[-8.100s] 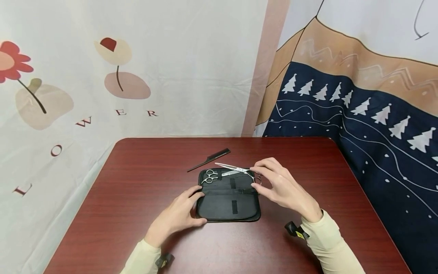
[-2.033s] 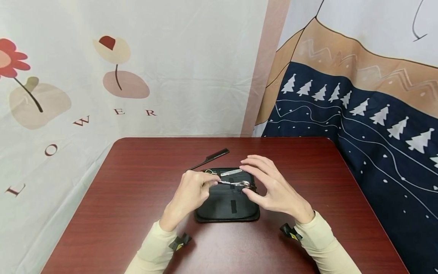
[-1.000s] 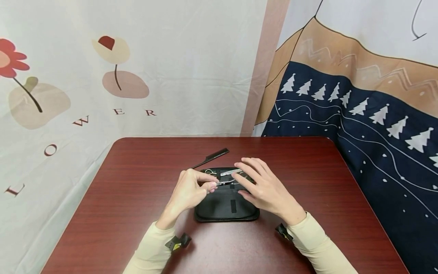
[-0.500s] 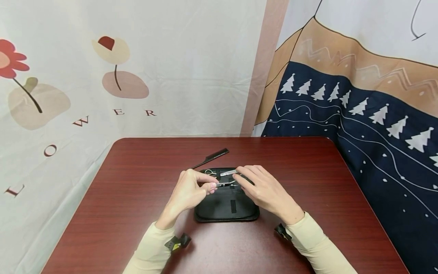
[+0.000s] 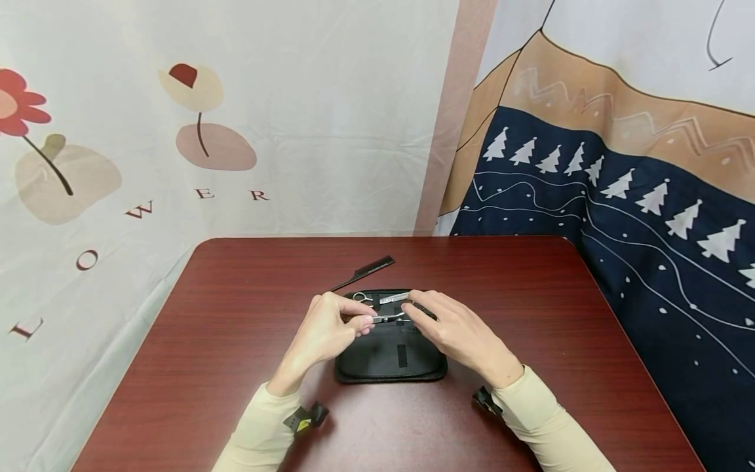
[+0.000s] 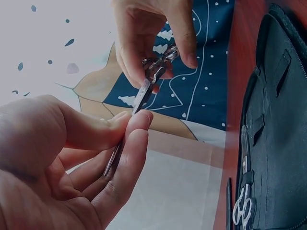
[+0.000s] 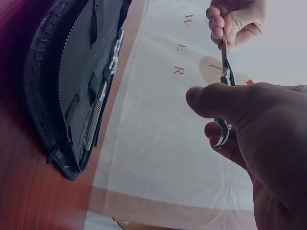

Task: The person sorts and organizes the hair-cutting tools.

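Silver hair scissors (image 5: pixel 386 318) are held level above the open black zip case (image 5: pixel 370 359). My left hand (image 5: pixel 326 333) pinches their blades between thumb and fingertips; the left wrist view shows the scissors (image 6: pixel 141 98) from the side. My right hand (image 5: pixel 463 333) is at the handle end, its thumb and fingers around the finger rings, which are partly hidden from above. In the right wrist view the thumb crosses in front of the scissors (image 7: pixel 225 76). A second pair, toothed thinning scissors (image 5: pixel 393 298), lies strapped in the case's far half.
A black tail comb (image 5: pixel 374 267) lies on the red-brown table (image 5: pixel 236 295) behind the case, its tail end close to the case's far left corner. Printed curtains hang behind the table. Each wrist wears a small black camera.
Both hands have brought the scissors nearer over the case since the earliest frame, and the left hand has moved from the case's edge to the blades. Lately the right fingers have closed in around the handles.
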A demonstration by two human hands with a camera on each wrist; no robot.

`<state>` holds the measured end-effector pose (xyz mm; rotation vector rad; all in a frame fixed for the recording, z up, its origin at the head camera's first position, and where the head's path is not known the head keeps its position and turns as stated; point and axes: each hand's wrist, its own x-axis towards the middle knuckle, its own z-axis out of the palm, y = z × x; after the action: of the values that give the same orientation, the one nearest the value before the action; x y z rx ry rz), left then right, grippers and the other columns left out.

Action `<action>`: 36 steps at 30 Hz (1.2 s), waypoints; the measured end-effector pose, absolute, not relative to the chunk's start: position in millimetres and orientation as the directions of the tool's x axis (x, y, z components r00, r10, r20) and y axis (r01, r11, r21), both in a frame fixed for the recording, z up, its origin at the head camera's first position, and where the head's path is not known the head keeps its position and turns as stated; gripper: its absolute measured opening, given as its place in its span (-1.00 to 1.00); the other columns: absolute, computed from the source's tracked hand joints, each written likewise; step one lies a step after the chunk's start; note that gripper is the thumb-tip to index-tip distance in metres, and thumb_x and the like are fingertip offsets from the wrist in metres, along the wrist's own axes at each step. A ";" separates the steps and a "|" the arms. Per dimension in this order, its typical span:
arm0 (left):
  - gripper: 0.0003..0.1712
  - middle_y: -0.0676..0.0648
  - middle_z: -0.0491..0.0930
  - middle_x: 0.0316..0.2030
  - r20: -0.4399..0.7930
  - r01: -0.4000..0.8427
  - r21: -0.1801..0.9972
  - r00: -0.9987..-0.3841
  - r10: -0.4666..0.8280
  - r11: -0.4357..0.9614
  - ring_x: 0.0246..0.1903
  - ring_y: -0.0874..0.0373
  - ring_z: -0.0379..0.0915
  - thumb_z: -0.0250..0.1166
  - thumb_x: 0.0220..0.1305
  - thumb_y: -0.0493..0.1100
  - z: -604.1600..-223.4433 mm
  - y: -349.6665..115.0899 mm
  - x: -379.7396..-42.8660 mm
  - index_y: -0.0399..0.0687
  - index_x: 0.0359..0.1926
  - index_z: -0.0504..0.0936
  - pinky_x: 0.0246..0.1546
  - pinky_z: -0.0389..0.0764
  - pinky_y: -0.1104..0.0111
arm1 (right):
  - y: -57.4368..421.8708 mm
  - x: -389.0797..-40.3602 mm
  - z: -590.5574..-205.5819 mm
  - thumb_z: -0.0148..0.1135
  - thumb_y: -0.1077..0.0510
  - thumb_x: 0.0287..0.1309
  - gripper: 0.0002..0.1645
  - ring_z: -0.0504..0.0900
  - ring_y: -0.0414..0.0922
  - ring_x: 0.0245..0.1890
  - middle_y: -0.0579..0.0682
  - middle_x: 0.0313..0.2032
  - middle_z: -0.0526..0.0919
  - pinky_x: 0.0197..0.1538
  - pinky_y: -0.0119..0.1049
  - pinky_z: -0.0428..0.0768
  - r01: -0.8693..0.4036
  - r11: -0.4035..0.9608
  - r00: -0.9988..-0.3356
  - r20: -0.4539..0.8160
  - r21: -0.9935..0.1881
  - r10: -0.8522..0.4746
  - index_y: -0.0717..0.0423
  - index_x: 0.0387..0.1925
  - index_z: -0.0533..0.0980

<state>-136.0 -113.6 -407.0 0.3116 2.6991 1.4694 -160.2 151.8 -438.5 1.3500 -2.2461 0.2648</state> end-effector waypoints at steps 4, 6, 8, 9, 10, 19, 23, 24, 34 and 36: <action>-0.89 0.05 0.79 -0.49 0.059 0.175 0.826 -0.972 0.227 0.536 -0.46 0.17 0.73 0.48 0.22 -0.27 -406.9 -114.5 -135.8 0.02 -0.27 0.88 -0.39 0.72 0.40 | 152.0 -160.0 -438.9 0.34 0.33 0.23 -0.56 0.55 -0.01 0.07 0.15 0.14 0.59 0.15 -0.15 0.62 -0.860 0.501 -0.390 0.505 0.101 -0.770 0.20 0.16 0.60; -0.90 0.06 0.79 -0.48 0.068 0.194 0.815 -0.968 0.242 0.546 -0.46 0.22 0.72 0.47 0.23 -0.25 -406.8 -115.1 -135.9 0.03 -0.26 0.87 -0.41 0.71 0.39 | 152.0 -159.7 -439.0 0.36 0.32 0.21 -0.55 0.56 -0.01 0.07 0.16 0.14 0.59 0.14 -0.15 0.62 -0.857 0.505 -0.393 0.505 0.101 -0.768 0.20 0.15 0.60; -0.90 0.08 0.79 -0.47 0.078 0.214 0.804 -0.963 0.258 0.555 -0.47 0.29 0.71 0.47 0.25 -0.23 -406.9 -115.7 -136.1 0.05 -0.25 0.87 -0.41 0.71 0.39 | 152.0 -159.8 -439.2 0.37 0.31 0.20 -0.55 0.57 -0.01 0.07 0.16 0.13 0.60 0.13 -0.14 0.64 -0.857 0.505 -0.392 0.508 0.102 -0.767 0.21 0.15 0.60; -0.90 0.09 0.79 -0.47 0.083 0.223 0.798 -0.961 0.265 0.559 -0.47 0.32 0.70 0.46 0.25 -0.21 -407.0 -116.0 -136.3 0.06 -0.25 0.87 -0.40 0.71 0.38 | 151.9 -159.9 -439.2 0.38 0.31 0.20 -0.55 0.57 0.00 0.07 0.17 0.12 0.60 0.13 -0.14 0.64 -0.857 0.505 -0.391 0.509 0.103 -0.767 0.21 0.14 0.60; -0.90 0.10 0.79 -0.46 0.089 0.232 0.793 -0.959 0.271 0.563 -0.47 0.34 0.69 0.46 0.26 -0.20 -407.1 -116.3 -136.4 0.06 -0.24 0.87 -0.39 0.71 0.37 | 152.0 -160.0 -439.4 0.38 0.31 0.19 -0.55 0.58 0.00 0.06 0.17 0.12 0.60 0.13 -0.13 0.64 -0.857 0.505 -0.390 0.510 0.105 -0.767 0.22 0.14 0.60; -0.89 0.27 0.77 -0.42 0.119 0.276 0.761 -0.949 0.292 0.587 -0.44 0.43 0.66 0.42 0.25 -0.13 -408.7 -116.8 -137.9 0.15 -0.25 0.87 -0.33 0.69 0.38 | 151.9 -160.9 -438.9 0.40 0.28 0.19 -0.55 0.58 0.00 0.06 0.18 0.10 0.61 0.12 -0.15 0.64 -0.855 0.506 -0.386 0.514 0.113 -0.766 0.21 0.13 0.59; -0.88 0.29 0.76 -0.42 0.135 0.293 0.755 -0.945 0.298 0.587 -0.44 0.45 0.64 0.41 0.24 -0.14 -409.2 -116.6 -139.1 0.15 -0.26 0.86 -0.34 0.68 0.40 | 152.0 -161.5 -439.0 0.40 0.28 0.19 -0.55 0.58 0.02 0.05 0.19 0.09 0.61 0.11 -0.14 0.65 -0.858 0.503 -0.384 0.518 0.108 -0.765 0.22 0.13 0.59; -0.88 0.30 0.75 -0.43 0.141 0.299 0.751 -0.944 0.300 0.589 -0.44 0.45 0.63 0.41 0.24 -0.14 -409.3 -116.6 -139.4 0.16 -0.27 0.86 -0.33 0.68 0.40 | 152.1 -161.7 -439.0 0.40 0.28 0.19 -0.55 0.58 0.01 0.05 0.18 0.10 0.61 0.10 -0.14 0.65 -0.857 0.504 -0.384 0.518 0.108 -0.764 0.22 0.13 0.59; -0.67 0.22 0.78 -0.23 0.237 0.386 0.686 -0.920 0.312 0.617 -0.22 0.38 0.64 0.52 0.13 0.09 -410.8 -116.9 -140.5 0.16 -0.08 0.82 -0.15 0.68 0.22 | 154.3 -163.1 -440.3 0.49 0.26 0.10 -0.50 0.59 0.00 0.06 0.17 0.08 0.62 0.09 -0.15 0.66 -0.848 0.520 -0.395 0.530 0.106 -0.751 0.21 0.11 0.61; -0.53 0.18 0.75 -0.08 0.265 0.418 0.660 -0.907 0.328 0.624 -0.07 0.30 0.61 0.53 0.11 0.14 -411.2 -117.5 -140.4 0.13 0.04 0.79 -0.03 0.64 0.18 | 154.7 -163.5 -440.1 0.52 0.24 0.07 -0.48 0.59 0.00 0.06 0.17 0.08 0.63 0.09 -0.15 0.66 -0.844 0.525 -0.398 0.529 0.110 -0.750 0.21 0.10 0.61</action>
<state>-140.4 -117.5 -411.2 0.6773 2.9364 1.2443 -163.5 154.7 -440.1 1.2932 -2.2437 0.2373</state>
